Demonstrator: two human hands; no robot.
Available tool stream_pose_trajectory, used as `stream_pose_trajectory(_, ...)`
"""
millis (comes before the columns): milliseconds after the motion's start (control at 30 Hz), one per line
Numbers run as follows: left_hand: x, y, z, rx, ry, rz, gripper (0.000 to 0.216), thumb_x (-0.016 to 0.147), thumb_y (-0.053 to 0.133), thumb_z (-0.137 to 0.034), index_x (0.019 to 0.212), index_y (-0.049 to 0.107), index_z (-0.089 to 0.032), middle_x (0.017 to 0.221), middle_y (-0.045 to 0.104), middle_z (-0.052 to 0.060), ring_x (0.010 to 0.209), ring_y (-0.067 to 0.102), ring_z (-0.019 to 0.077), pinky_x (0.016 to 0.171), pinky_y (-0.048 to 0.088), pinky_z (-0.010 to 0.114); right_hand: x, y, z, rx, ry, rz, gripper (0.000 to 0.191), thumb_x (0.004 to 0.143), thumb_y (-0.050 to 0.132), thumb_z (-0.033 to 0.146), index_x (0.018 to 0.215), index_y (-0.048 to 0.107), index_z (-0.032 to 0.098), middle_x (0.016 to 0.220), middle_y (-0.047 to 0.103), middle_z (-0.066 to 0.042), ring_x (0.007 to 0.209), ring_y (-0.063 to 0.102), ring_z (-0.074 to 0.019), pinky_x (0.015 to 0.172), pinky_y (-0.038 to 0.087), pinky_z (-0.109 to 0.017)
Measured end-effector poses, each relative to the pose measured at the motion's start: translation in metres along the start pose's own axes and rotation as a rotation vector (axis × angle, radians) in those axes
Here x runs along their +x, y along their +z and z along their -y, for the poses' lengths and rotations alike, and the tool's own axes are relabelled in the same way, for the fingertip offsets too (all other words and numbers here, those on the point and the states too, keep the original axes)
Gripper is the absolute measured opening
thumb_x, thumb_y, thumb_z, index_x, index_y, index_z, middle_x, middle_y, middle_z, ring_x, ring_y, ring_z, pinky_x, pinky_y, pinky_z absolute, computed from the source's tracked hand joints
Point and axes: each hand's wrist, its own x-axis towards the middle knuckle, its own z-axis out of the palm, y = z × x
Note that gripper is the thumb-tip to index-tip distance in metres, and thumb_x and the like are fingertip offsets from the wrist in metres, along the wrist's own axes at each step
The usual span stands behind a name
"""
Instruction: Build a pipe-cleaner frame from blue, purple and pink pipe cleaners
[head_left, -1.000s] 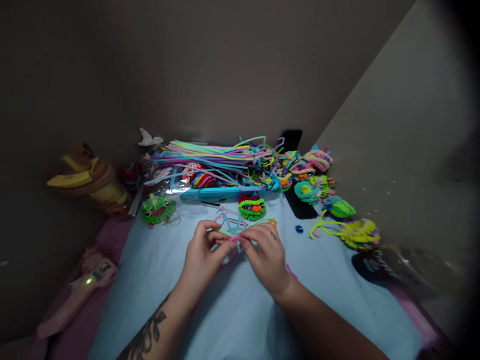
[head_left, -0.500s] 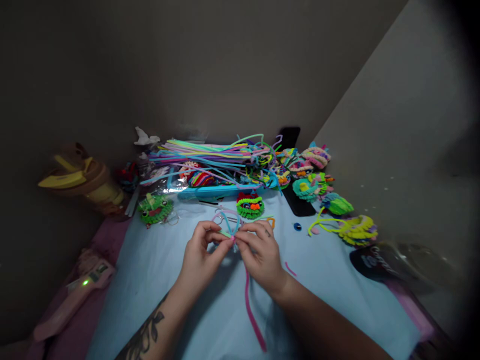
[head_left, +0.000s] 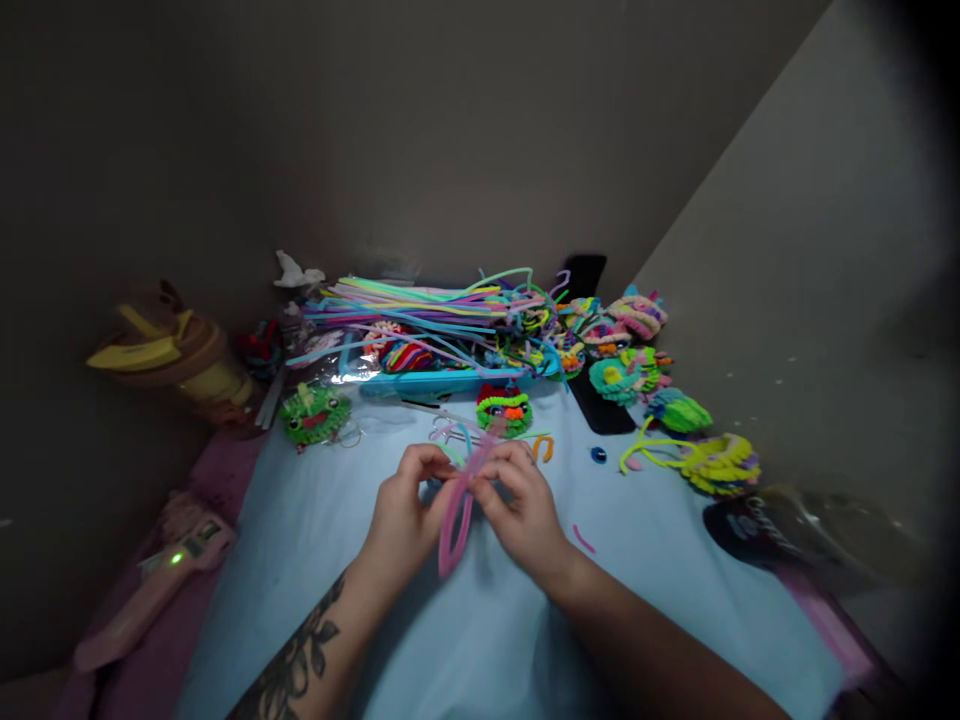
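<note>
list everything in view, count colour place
held strips: several, multicoloured, centre
stems: many, multicoloured, back
tray: 1, blue, back
figures: 2, mostly green, near tray
fuzzy pieces: several, multicoloured, right
slab: 1 or 2, black, right
disc: 1, blue, right
curl: 1, orange, centre
scrap: 1, pink, right
cup: 1, brown-yellow, left
device: 1, pink, lower left
lettered object: 1, dark, right
cloth: 1, light blue, beneath
walls: 2, grey, back/right
left hand: 1, bare, centre
right hand: 1, bare, centre
</note>
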Motion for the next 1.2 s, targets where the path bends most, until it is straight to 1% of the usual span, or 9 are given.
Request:
stream_pose_trajectory(133,0.001,0.001,0.003,-0.083,-0.039,-0.001,0.022,0.078,0.062,-0.025,0.093,0.047,-0.022,0.078,0.065,-0.001,0.074,0.065,0.0154,0.068,0.050,0.026,0.001,0.000,-0.003,0.025,0.027,0.022,0.014,0.085,0.055,0.022,0.072,0.062,0.021,0.081,0.055,-0.003,0.084,0.053,-0.0181,0.076,0.043,-0.032)
stream_pose_trajectory(233,0.004,0.002,0.005,-0.161,-0.109,-0.085,0.024,0.077,0.064,-0.026,0.093,0.046,-0.022,0.075,0.063,-0.001,0.072,0.064,0.0151,0.068,0.049,0.027,0.002,-0.002,-0.006,0.035,0.033,-0.005,0.015,0.086,0.051,0.019,0.088,0.065,0.022,0.090,0.057,-0.004,0.091,0.054,-0.0190,0.082,0.044,-0.034)
stream_pose_trajectory(367,0.010,0.000,0.004,-0.260,-0.209,-0.159,0.028,0.075,0.066,-0.028,0.090,0.045,-0.021,0.073,0.061,-0.002,0.067,0.061,0.0134,0.063,0.048,0.025,0.000,-0.004,-0.005,-0.040,-0.085,0.031,0.026,0.082,0.052,0.013,0.103,0.062,0.024,0.101,0.055,-0.006,0.099,0.052,-0.0211,0.088,0.042,-0.039)
stream_pose_trajectory(433,0.011,-0.001,0.003,-0.294,-0.242,-0.148,0.026,0.075,0.065,-0.028,0.089,0.045,-0.020,0.074,0.061,-0.002,0.067,0.060,0.0125,0.062,0.047,0.024,-0.002,-0.003,-0.002,-0.092,-0.182,0.101,0.028,0.080,0.056,0.012,0.103,0.062,0.025,0.100,0.055,-0.006,0.098,0.050,-0.0214,0.088,0.042,-0.041)
stream_pose_trajectory(533,0.011,-0.001,0.003,-0.322,-0.240,-0.148,0.025,0.076,0.065,-0.028,0.088,0.045,-0.020,0.074,0.059,-0.003,0.068,0.059,0.0118,0.064,0.046,0.024,-0.004,0.000,0.002,-0.131,-0.272,0.154,0.019,0.081,0.058,0.013,0.095,0.065,0.024,0.091,0.058,-0.004,0.091,0.050,-0.0200,0.084,0.043,-0.038)
stream_pose_trajectory(633,0.010,0.001,0.004,-0.358,-0.225,-0.138,0.027,0.075,0.066,-0.029,0.087,0.044,-0.020,0.074,0.056,-0.003,0.068,0.057,0.0111,0.063,0.045,0.023,-0.005,0.002,0.002,-0.146,-0.310,0.156,0.014,0.083,0.056,0.014,0.089,0.065,0.022,0.085,0.060,-0.004,0.085,0.050,-0.0188,0.079,0.044,-0.036)
stream_pose_trajectory(933,0.008,0.006,0.007,-0.472,-0.302,-0.024,0.035,0.070,0.071,-0.031,0.087,0.043,-0.020,0.074,0.059,-0.002,0.066,0.058,0.0121,0.062,0.044,0.024,-0.005,-0.002,0.001,-0.068,-0.496,0.187,0.021,0.082,0.048,0.005,0.090,0.061,0.020,0.081,0.062,-0.005,0.076,0.054,-0.0170,0.069,0.045,-0.034)
stream_pose_trajectory(1067,0.007,0.005,0.004,-0.450,-0.322,0.013,0.032,0.072,0.068,-0.031,0.085,0.041,-0.021,0.070,0.059,-0.003,0.063,0.057,0.0118,0.061,0.043,0.023,-0.005,-0.003,0.004,-0.003,-0.477,0.186,0.022,0.081,0.048,0.004,0.089,0.059,0.021,0.080,0.061,-0.004,0.075,0.054,-0.0170,0.069,0.046,-0.034)
stream_pose_trajectory(1200,0.006,0.002,0.003,-0.282,-0.194,0.013,0.021,0.078,0.061,-0.026,0.084,0.041,-0.021,0.073,0.055,-0.004,0.069,0.056,0.0113,0.066,0.042,0.023,-0.004,-0.005,0.008,0.176,-0.291,0.097,0.016,0.081,0.052,0.006,0.081,0.056,0.022,0.076,0.057,-0.002,0.074,0.054,-0.0154,0.068,0.046,-0.030)
